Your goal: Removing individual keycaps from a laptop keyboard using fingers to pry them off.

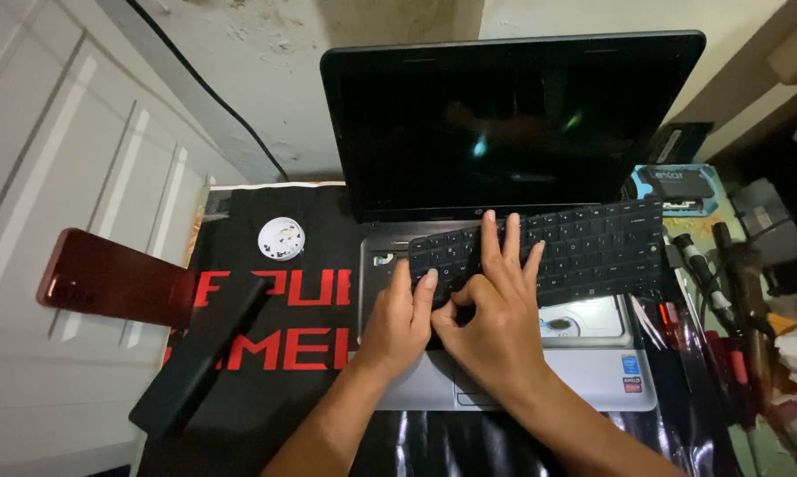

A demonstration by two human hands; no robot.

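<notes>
Two bare hands meet low over the laptop, right at its silver palm rest. Left hand curls with its thumb raised, pinching the lower left edge of the loose black keyboard; right hand lies pressed against it, fingers spread flat across the keys, holding the panel down. That keyboard sits lifted and skewed to the right over the open tray, bare metal showing beneath its lower right corner. To the left on the black-and-red mat, a long black bar lies diagonally, a small white round container further back. Behind, the dark screen stands upright; screwdrivers rest at the right.
</notes>
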